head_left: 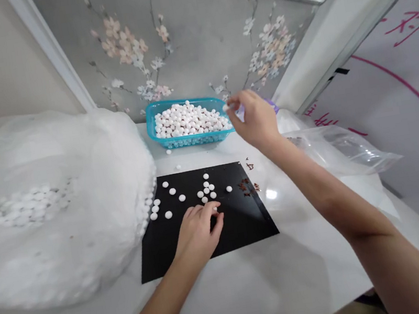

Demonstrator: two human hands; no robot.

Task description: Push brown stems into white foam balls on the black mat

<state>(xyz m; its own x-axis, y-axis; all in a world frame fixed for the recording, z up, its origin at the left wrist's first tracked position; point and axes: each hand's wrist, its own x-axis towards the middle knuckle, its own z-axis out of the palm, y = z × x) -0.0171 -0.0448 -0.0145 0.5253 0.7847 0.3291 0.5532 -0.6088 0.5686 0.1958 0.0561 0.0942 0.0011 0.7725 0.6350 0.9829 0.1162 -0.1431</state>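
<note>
Right of upper centre, the right hand pinched a white ball by the tub; the left hand, grip undetermined, bent at lower centre over a dark mat, apparently chosen for contrast.

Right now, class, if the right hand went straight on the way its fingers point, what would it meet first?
Most likely the right end of the blue basket, just beyond the fingertips of the right hand; if held above the rim, perhaps the white balls inside. Height is unclear.
</note>
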